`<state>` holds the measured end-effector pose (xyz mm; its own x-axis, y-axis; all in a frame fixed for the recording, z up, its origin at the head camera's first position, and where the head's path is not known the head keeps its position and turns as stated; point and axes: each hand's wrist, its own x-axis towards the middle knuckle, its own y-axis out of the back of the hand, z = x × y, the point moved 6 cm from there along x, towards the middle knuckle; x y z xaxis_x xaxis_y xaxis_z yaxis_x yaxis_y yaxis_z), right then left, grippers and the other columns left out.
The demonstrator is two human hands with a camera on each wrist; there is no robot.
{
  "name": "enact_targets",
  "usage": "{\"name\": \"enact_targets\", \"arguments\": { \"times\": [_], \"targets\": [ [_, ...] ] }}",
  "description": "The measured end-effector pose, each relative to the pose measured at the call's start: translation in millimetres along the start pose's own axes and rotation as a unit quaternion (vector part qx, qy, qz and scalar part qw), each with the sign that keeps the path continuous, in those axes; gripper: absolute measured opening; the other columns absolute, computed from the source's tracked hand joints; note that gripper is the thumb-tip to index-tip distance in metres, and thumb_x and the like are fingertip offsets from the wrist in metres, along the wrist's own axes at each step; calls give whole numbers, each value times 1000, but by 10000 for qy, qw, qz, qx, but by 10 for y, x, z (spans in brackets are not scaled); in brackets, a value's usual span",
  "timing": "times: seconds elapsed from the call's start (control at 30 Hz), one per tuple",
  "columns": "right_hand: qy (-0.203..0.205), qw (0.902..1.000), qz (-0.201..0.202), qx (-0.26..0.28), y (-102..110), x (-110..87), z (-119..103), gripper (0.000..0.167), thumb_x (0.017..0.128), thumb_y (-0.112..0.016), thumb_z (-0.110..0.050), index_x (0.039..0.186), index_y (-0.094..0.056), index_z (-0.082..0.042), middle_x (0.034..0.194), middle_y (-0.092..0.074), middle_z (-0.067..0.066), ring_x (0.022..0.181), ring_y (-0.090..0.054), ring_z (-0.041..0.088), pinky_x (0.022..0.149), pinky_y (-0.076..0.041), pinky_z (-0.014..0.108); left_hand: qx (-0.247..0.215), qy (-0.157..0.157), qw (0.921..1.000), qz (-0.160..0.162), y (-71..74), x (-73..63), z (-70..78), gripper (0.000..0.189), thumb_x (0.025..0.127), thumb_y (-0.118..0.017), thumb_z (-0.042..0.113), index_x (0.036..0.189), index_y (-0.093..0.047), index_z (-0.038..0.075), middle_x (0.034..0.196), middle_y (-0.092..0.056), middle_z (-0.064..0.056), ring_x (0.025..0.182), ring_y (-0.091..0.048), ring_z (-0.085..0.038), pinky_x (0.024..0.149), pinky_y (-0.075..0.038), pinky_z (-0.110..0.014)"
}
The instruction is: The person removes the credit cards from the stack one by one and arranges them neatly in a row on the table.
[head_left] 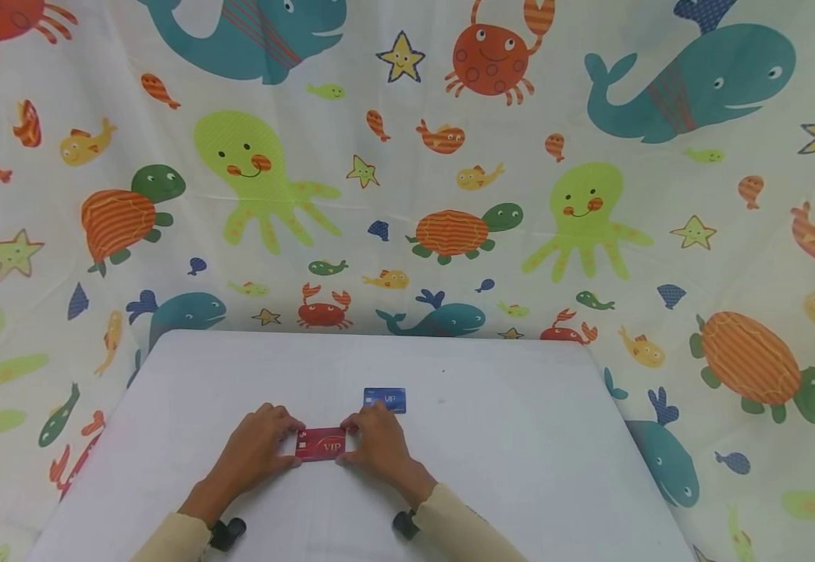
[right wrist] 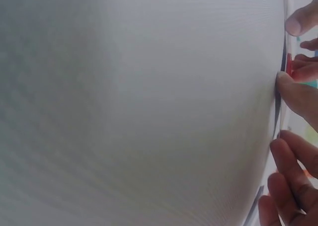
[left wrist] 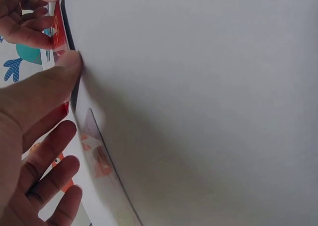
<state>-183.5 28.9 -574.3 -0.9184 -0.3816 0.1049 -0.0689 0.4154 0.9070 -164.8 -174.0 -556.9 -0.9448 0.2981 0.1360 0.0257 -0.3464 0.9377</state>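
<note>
A red VIP card [head_left: 320, 444] lies lengthwise across the white table, held between both hands. My left hand [head_left: 262, 445] grips its left end, with the index finger at the far corner and the thumb at the near corner. At the right end, my right hand [head_left: 382, 445] holds the card the same way, thumb near and index finger far. Just behind the right hand's fingers lies a blue VIP card [head_left: 395, 400], its lower left part covered by them. In the left wrist view the red card [left wrist: 59, 30] shows nearly edge-on, between thumb and fingers.
The white table [head_left: 520, 437] ends at a back edge against a cloth [head_left: 407, 187] printed with sea animals. A thin glossy strip [left wrist: 102, 159] reflecting the print shows beyond the left thumb in the left wrist view. Both wrists wear dark devices [head_left: 228, 534] near the sleeves.
</note>
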Motion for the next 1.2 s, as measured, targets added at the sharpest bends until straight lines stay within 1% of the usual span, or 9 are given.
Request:
{"name": "enact_targets", "arguments": {
  "times": [0.23,0.5,0.67,0.87,1.07,1.2],
  "targets": [
    [15,10000,-18,-77,-17,6,8,46,76,-96,-46,115,-81,-27,101,-75,-12,92,-51,3,83,-50,20,84,-110,9998,126,-30,16,-10,54,64,-103,37,111,-83,18,100,-74,2,93,-60,-14,84,-58,-39],
    [-5,9999,-81,-85,-24,26,8,46,76,-96,-45,115,-82,-25,99,-74,-11,92,-51,4,81,-49,20,172,-107,9998,83,-24,22,-13,55,64,-103,38,111,-83,17,100,-75,1,92,-60,-15,83,-59,-38],
    [-13,9999,-70,-119,-17,21,5,47,76,-96,-46,116,-83,-26,98,-75,-11,91,-51,3,81,-49,19,249,-125,9996,74,-25,24,-17,54,65,-102,39,111,-83,18,101,-75,1,92,-60,-15,83,-59,-38],
    [-104,9999,-49,-74,-5,15,3,50,74,-95,-49,118,-82,-28,99,-74,-13,92,-52,3,82,-51,20,238,-155,9996,85,-24,18,-19,56,65,-102,40,113,-83,19,103,-76,2,94,-61,-15,84,-60,-39],
    [-189,9998,26,114,67,18,3,49,77,-94,-48,120,-80,-30,100,-74,-14,97,-56,4,86,-54,26,40,-210,9995,214,22,32,10,59,64,-102,40,115,-82,19,104,-75,2,97,-64,-16,86,-62,-43],
    [-225,9994,28,246,102,28,31,46,79,-93,-47,120,-80,-29,100,-74,-13,99,-57,5,86,-54,26,-88,-179,9995,245,42,56,24,60,65,-102,41,117,-82,20,106,-75,2,99,-64,-17,86,-61,-42]
  ]
}}
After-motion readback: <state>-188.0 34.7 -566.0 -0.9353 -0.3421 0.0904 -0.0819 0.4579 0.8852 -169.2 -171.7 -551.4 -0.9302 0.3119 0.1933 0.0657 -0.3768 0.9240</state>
